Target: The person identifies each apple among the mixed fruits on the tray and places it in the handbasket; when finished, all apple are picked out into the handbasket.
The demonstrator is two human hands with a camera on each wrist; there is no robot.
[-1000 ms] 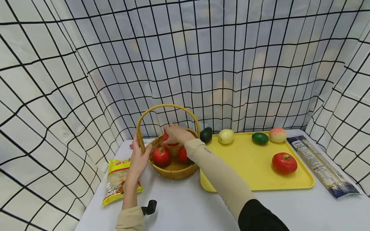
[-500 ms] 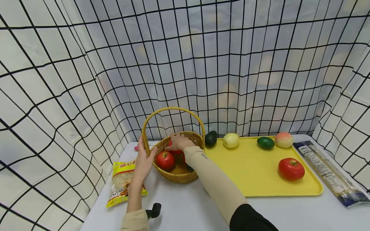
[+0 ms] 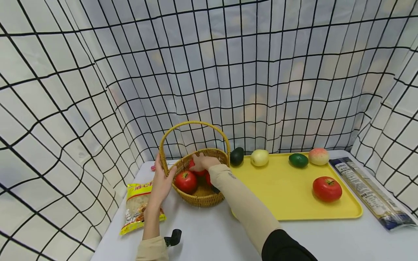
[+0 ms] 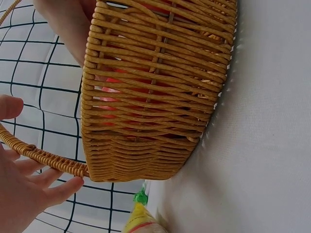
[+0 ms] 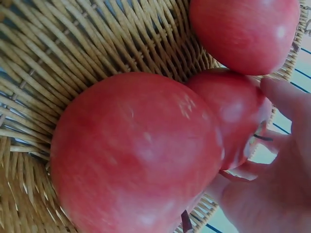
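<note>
A wicker basket (image 3: 199,199) with an arched handle stands on the table, tilted in the left wrist view. My left hand (image 3: 162,183) holds the base of its handle, fingers on one side and thumb on the other. Inside lie red apples: a large one (image 5: 136,150) with a short stem, another (image 5: 231,116) behind it, and a third (image 5: 248,34) at the upper right. My right hand (image 3: 201,162) is inside the basket, fingers spread beside the rear apple, with thumb and fingertips near its surface. A dark item in the basket is mostly hidden by the right sleeve.
Right of the basket lies a yellow tray (image 3: 277,192) with a red apple (image 3: 327,189), green avocado (image 3: 298,160), peach (image 3: 318,156) and pale yellow-green fruit (image 3: 259,157). A dark avocado (image 3: 236,156) sits beside it. Snack bag (image 3: 135,208) left, long packet (image 3: 369,192) right, black netting behind.
My right hand has lowered a red apple into the basket, and its fingers have now spread away from it. The left hand stays at the handle. The head view has shifted slightly.
</note>
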